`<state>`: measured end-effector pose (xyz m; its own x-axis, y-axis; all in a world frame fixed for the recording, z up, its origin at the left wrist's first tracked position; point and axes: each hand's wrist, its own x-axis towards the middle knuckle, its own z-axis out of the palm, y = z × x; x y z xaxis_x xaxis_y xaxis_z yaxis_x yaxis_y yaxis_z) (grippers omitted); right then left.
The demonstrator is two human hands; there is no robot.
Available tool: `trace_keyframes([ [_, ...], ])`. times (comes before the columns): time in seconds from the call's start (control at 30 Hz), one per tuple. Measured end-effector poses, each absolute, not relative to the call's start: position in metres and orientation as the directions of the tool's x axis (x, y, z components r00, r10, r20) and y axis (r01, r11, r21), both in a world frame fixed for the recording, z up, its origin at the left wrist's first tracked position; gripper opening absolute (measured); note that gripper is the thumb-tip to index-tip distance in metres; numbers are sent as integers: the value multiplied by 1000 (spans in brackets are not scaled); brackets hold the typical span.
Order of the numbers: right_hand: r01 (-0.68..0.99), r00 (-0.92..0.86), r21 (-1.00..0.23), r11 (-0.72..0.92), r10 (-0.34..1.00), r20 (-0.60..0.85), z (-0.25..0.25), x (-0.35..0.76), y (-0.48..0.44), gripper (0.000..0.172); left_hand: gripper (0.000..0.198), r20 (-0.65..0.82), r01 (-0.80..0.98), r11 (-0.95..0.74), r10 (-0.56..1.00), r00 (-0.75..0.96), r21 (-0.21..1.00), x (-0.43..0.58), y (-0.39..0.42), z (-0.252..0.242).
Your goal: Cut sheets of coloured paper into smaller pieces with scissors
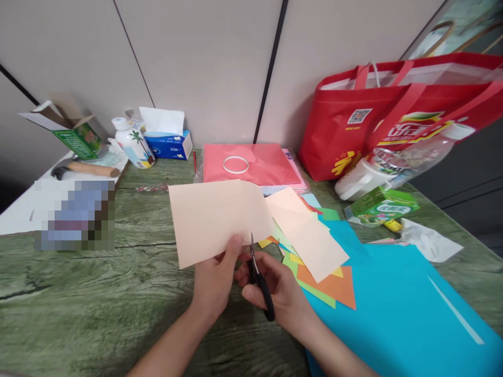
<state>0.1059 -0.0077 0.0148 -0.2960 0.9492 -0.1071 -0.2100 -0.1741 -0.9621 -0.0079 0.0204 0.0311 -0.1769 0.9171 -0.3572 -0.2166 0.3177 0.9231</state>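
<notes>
A sheet of pale peach paper (212, 220) is held up in front of me, gripped near its lower edge by my left hand (215, 283) with the thumb on top. In my right hand (281, 290) are black-handled scissors (264, 293), their blades pointing up and away at the sheet's lower right edge. Whether the blades have cut into the paper is unclear. Just right of the sheet, a second pale peach piece (306, 235) lies over orange (334, 285), green and yellow paper scraps. Beneath these spreads a large blue sheet (393, 303).
A red paper stack (263, 165) with a white ring (236, 165) lies at the back. Right stand a red bag (334, 120), a plastic bottle (432, 152), a white mug (359, 178) and a green carton (383, 205). Left are a tissue box (167, 144), a white bottle (135, 144) and a hammer-like tool (94, 168).
</notes>
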Motion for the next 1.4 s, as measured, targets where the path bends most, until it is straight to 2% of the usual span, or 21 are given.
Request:
trace_keyframes([
  [0.4,-200,-280,-961,-190,951,-130,14,106,-8,33,28,-298,-223,258,939,-170,940,-11,18,23],
  [0.57,-174,-271,-966,-193,952,-141,15,105,-8,33,28,-304,-371,229,939,-158,900,-10,18,19],
  [0.67,-173,-267,-966,-192,953,-142,15,104,-7,34,28,-307,-399,219,936,-171,890,-10,18,17],
  [0.9,-180,-251,-965,-190,958,-142,16,104,-8,31,28,-305,-324,233,933,-191,917,-11,18,19],
  [1.4,-222,-234,-953,-208,960,-155,13,103,-9,30,35,-270,-292,204,941,-204,934,-10,17,17],
])
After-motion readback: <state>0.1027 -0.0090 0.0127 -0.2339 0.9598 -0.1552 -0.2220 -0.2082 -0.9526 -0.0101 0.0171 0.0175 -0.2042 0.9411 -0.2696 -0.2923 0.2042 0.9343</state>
